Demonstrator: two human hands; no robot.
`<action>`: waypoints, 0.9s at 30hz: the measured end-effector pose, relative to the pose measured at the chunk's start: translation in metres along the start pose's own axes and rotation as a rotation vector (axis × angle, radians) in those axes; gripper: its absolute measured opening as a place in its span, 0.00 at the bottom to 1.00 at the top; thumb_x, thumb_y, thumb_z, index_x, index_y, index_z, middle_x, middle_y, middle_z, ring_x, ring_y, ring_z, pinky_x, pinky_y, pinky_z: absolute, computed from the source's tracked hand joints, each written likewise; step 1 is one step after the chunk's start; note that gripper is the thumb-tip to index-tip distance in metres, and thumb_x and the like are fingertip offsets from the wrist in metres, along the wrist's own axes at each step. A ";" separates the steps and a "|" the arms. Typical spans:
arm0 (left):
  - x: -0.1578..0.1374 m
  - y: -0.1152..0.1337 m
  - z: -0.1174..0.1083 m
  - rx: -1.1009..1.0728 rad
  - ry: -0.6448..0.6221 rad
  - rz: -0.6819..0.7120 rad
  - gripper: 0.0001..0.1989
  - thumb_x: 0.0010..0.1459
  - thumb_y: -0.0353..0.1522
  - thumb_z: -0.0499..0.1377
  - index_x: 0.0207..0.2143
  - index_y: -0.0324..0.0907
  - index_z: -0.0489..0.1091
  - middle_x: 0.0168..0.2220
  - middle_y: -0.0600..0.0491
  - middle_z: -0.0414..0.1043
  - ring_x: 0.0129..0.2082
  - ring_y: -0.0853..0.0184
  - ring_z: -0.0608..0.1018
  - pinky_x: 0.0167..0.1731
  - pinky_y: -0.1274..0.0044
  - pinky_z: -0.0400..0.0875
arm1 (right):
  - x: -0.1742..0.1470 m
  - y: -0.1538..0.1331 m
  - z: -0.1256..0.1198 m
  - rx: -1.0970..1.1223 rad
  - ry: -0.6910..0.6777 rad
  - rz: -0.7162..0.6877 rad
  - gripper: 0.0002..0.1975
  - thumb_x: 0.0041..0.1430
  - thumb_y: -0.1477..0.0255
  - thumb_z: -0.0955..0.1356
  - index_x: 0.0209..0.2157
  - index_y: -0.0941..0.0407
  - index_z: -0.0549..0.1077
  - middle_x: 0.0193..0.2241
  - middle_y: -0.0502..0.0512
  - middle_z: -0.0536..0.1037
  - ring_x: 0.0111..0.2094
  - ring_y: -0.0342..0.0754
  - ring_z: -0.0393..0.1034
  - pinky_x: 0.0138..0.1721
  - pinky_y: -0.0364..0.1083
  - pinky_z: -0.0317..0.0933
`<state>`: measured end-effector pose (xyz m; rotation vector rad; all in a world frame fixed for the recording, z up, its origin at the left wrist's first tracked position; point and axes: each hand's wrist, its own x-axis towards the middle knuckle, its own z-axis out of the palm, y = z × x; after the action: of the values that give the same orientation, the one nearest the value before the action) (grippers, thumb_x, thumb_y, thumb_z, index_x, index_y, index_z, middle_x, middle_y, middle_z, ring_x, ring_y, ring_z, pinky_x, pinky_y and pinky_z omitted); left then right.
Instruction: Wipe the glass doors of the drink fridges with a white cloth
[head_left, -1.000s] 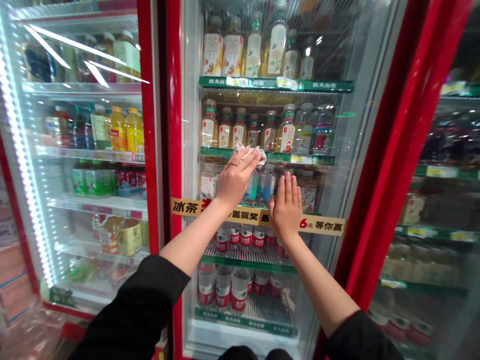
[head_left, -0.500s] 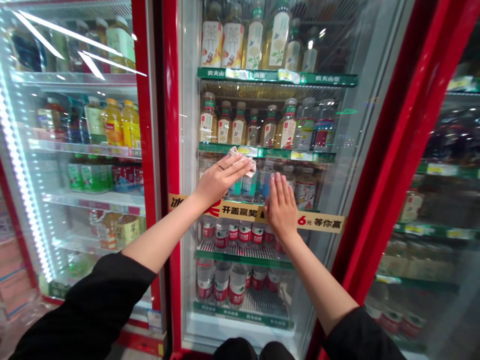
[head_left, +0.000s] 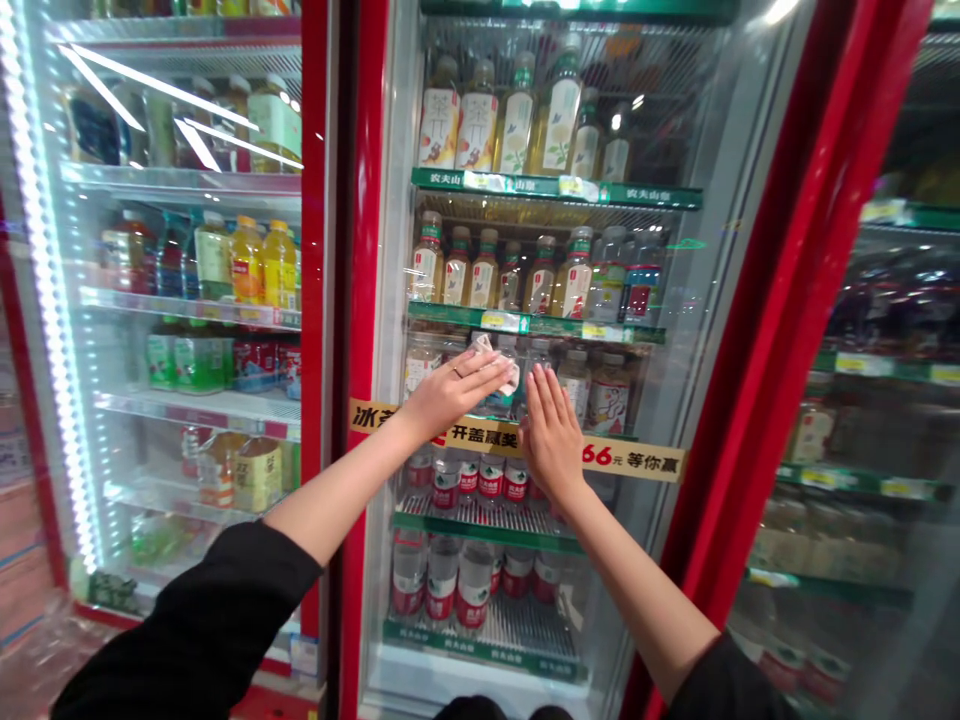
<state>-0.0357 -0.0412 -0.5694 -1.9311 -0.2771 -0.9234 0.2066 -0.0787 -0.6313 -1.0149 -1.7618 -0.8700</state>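
My left hand (head_left: 448, 395) lies on the glass door (head_left: 637, 560) of a drinks fridge. Under its fingers is a crumpled whitish cloth (head_left: 484, 345), pressed to the pane; whether it is fabric or paper I cannot tell. Just to the right, my right hand (head_left: 553, 432) rests flat on the same glass, fingers straight and pointing up, with nothing in it. Both hands partly cover a yellow printed strip (head_left: 649, 462) that runs across the door. Behind the pane, shelves hold tea bottles (head_left: 480, 120) and red-labelled water bottles (head_left: 474, 585).
A lit fridge with a red frame (head_left: 313, 200) stands at the left, with yellow juice bottles (head_left: 279, 265) inside. Another fridge (head_left: 862, 480) is at the right, past a slanted red frame post (head_left: 780, 370). Pinkish boxes (head_left: 26, 560) are stacked at the far left.
My left hand and the cloth have slid a little down the glass, away from the shelf edge above. My right hand has shifted slightly left, uncovering more of the strip. The view has tilted up.
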 end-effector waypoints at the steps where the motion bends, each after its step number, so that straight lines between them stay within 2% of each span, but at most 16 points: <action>1: -0.006 -0.008 -0.006 -0.018 -0.024 0.044 0.31 0.78 0.22 0.54 0.78 0.48 0.62 0.72 0.52 0.74 0.75 0.65 0.73 0.77 0.64 0.69 | 0.005 -0.004 0.001 0.000 0.025 0.007 0.44 0.74 0.77 0.60 0.84 0.48 0.39 0.80 0.58 0.60 0.80 0.59 0.55 0.79 0.69 0.58; 4: -0.010 -0.032 -0.021 -0.048 -0.065 0.101 0.33 0.76 0.21 0.55 0.78 0.52 0.61 0.72 0.55 0.74 0.75 0.67 0.72 0.77 0.65 0.69 | 0.019 -0.012 0.006 -0.010 0.093 -0.013 0.45 0.73 0.78 0.61 0.84 0.53 0.38 0.80 0.64 0.61 0.81 0.59 0.55 0.80 0.66 0.55; 6: -0.002 -0.042 -0.025 -0.032 -0.025 0.007 0.37 0.74 0.17 0.54 0.79 0.51 0.60 0.73 0.54 0.72 0.77 0.65 0.70 0.77 0.63 0.69 | 0.025 -0.015 0.012 -0.036 0.123 -0.045 0.46 0.73 0.78 0.62 0.84 0.56 0.36 0.79 0.67 0.61 0.80 0.60 0.56 0.80 0.64 0.56; 8: 0.011 -0.045 -0.022 -0.005 0.050 -0.155 0.40 0.71 0.15 0.51 0.80 0.50 0.59 0.75 0.52 0.70 0.79 0.63 0.67 0.78 0.59 0.69 | 0.027 -0.016 0.018 -0.060 0.138 -0.062 0.47 0.73 0.77 0.62 0.84 0.58 0.34 0.79 0.69 0.61 0.80 0.62 0.58 0.79 0.64 0.58; 10: 0.023 -0.040 -0.013 0.017 0.127 -0.295 0.41 0.70 0.15 0.50 0.80 0.50 0.58 0.75 0.51 0.70 0.79 0.61 0.65 0.78 0.56 0.69 | 0.026 -0.016 0.021 -0.066 0.144 -0.060 0.46 0.74 0.75 0.62 0.84 0.56 0.33 0.79 0.68 0.61 0.79 0.62 0.59 0.79 0.62 0.59; 12: 0.030 -0.028 -0.003 0.037 0.167 -0.355 0.39 0.71 0.16 0.50 0.79 0.48 0.60 0.74 0.50 0.71 0.79 0.61 0.66 0.78 0.57 0.69 | 0.024 -0.016 0.022 -0.055 0.147 -0.054 0.45 0.75 0.74 0.62 0.84 0.54 0.34 0.79 0.67 0.62 0.79 0.62 0.59 0.78 0.62 0.60; 16: 0.024 -0.004 0.008 0.007 0.078 -0.247 0.35 0.73 0.18 0.50 0.78 0.45 0.63 0.73 0.49 0.72 0.77 0.61 0.69 0.77 0.60 0.70 | 0.024 -0.015 0.019 -0.030 0.156 -0.049 0.44 0.75 0.76 0.60 0.84 0.50 0.35 0.78 0.65 0.66 0.78 0.63 0.62 0.76 0.67 0.64; 19: 0.014 0.003 0.004 -0.057 0.041 -0.192 0.37 0.74 0.18 0.50 0.80 0.47 0.58 0.73 0.49 0.73 0.76 0.62 0.71 0.76 0.62 0.71 | 0.028 -0.021 0.011 0.016 0.189 -0.015 0.41 0.76 0.77 0.60 0.84 0.53 0.43 0.75 0.69 0.69 0.76 0.63 0.65 0.75 0.65 0.65; 21: 0.010 0.003 -0.002 -0.106 0.056 -0.232 0.40 0.73 0.18 0.49 0.83 0.49 0.51 0.75 0.50 0.70 0.75 0.64 0.72 0.74 0.65 0.74 | 0.035 -0.029 0.003 0.072 0.218 -0.014 0.37 0.77 0.76 0.61 0.83 0.57 0.50 0.73 0.71 0.73 0.74 0.63 0.69 0.74 0.63 0.68; 24: 0.011 0.001 -0.008 -0.193 0.080 -0.350 0.44 0.74 0.20 0.49 0.85 0.53 0.37 0.80 0.50 0.59 0.75 0.63 0.73 0.69 0.69 0.79 | 0.055 -0.043 -0.007 0.143 0.244 -0.114 0.31 0.77 0.75 0.61 0.78 0.58 0.62 0.68 0.69 0.78 0.69 0.61 0.74 0.72 0.59 0.71; 27: 0.013 -0.002 -0.007 -0.280 0.124 -0.410 0.47 0.75 0.22 0.51 0.84 0.55 0.28 0.83 0.49 0.49 0.77 0.61 0.69 0.68 0.68 0.80 | 0.081 -0.053 -0.008 0.157 0.232 -0.180 0.25 0.78 0.74 0.62 0.71 0.57 0.72 0.63 0.66 0.82 0.65 0.60 0.76 0.68 0.60 0.75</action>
<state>-0.0308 -0.0488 -0.5569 -2.1000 -0.5060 -1.4079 0.1410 -0.0863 -0.5606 -0.6336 -1.7097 -0.9059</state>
